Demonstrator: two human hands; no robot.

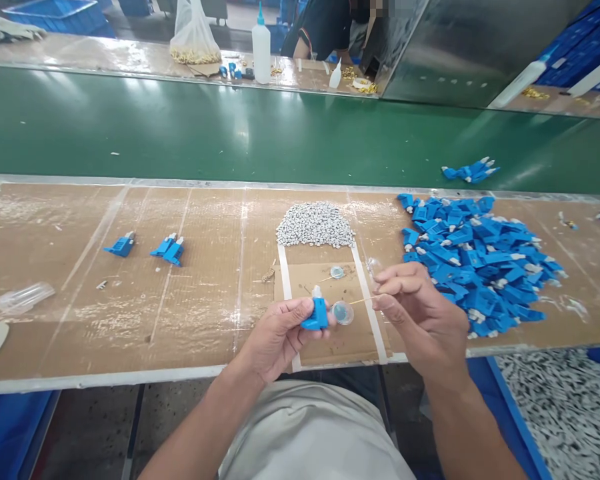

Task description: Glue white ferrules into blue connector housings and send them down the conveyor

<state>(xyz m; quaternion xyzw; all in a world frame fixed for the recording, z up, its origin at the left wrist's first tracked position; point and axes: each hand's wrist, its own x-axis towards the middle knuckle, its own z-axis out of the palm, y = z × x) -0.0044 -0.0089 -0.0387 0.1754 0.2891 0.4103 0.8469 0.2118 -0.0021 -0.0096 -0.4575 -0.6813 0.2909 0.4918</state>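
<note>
I view the station through the head camera. The left hand (277, 333) holds one blue part (316, 317) between thumb and fingers. The grip is narrow and closed on the part; its white tip (317, 291) points away from the body. The part is located above the cardboard pad (354, 348), just left of a round clear dish (343, 313).

The right hand (420, 320) pinches a thin stick (364, 301) between thumb and fingertips; this grip is also narrow. The stick points left, its far end at the dish. I cannot tell whether the end touches the dish contents.

A smaller dish (337, 272) rests farther back on the same pad, with a second thin stick (324, 279) beside it. White tape strips (370, 307) run along both sides of the pad. At its back edge I see a mound of small grey pieces (314, 225).

To the right of the pad, a large heap of blue parts (480, 257) lies on the bench (200, 307). To the left, a single blue unit (122, 245) and a small cluster (169, 249) lie well apart from the hands. Behind the bench runs a green surface (205, 133), carrying another blue group (471, 172) at right.
</note>
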